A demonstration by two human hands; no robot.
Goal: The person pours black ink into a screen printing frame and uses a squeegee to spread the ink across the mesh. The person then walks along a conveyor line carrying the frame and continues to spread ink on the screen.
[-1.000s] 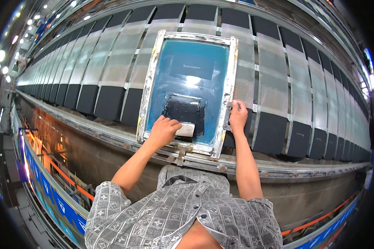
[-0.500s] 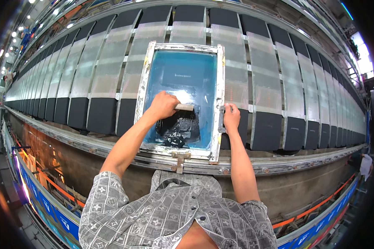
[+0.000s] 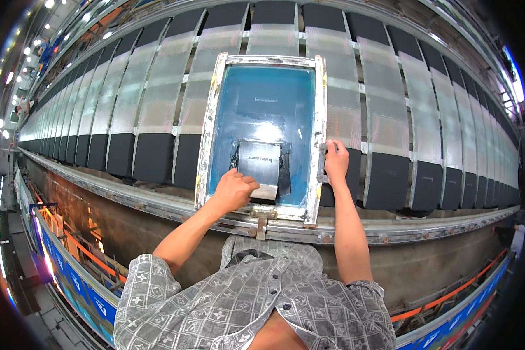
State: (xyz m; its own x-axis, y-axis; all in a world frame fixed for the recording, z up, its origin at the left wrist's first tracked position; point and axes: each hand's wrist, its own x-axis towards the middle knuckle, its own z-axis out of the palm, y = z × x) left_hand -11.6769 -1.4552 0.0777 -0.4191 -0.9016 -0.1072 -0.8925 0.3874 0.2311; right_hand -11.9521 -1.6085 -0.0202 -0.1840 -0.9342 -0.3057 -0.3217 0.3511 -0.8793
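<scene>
A screen-printing frame [image 3: 319, 116] with worn, whitish bars and a blue mesh [image 3: 262, 116] lies in front of me over the row of boards. My left hand [image 3: 234, 191] is closed round a squeegee [image 3: 266, 192] near the frame's close end. Beyond the squeegee a wiped grey patch [image 3: 259, 163] shows small lettering, with black ink [image 3: 284, 175] streaked along its sides. Any ink under or behind the squeegee is hidden. My right hand [image 3: 336, 161] grips the frame's right bar at a small metal bracket [image 3: 321, 163].
Long boards [image 3: 332, 76] with dark fabric ends [image 3: 389, 178] run in a row to both sides. A metal rail [image 3: 361, 232] with bolts passes along their near edge. A metal clamp [image 3: 262, 226] sits at the frame's near bar. Blue panels [image 3: 87, 291] stand low at left.
My left hand has drawn the squeegee toward me, from mid-mesh to the near end. Behind it the black ink has thinned to a grey patch. My right hand stays at the frame's side.
</scene>
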